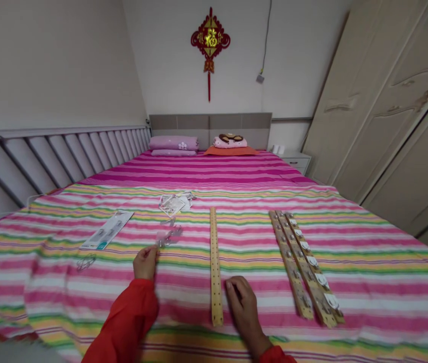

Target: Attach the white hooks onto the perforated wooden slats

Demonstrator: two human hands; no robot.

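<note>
My left hand (146,261) is closed in a pinch at the near edge of a small pile of clear plastic packets (170,234) with shiny metal bits. Whatever sits between its fingertips is too small to make out. A pale wooden strip (216,267) with rows of small holes lies lengthwise between my hands. Just right of its near half, my right hand (243,302) has curled fingers with the thumb near the index finger; any content is hidden. Farther right lie several wooden strips (301,267) carrying small metal pieces, the outermost with white cards (320,279).
White cards and packets (176,202) are heaped beyond the clear packets. At left lie a flat printed package (108,229) and a thin wire-like item (86,261). Everything rests on a striped bedsheet (187,302); a rail (58,135) borders the bed's left side.
</note>
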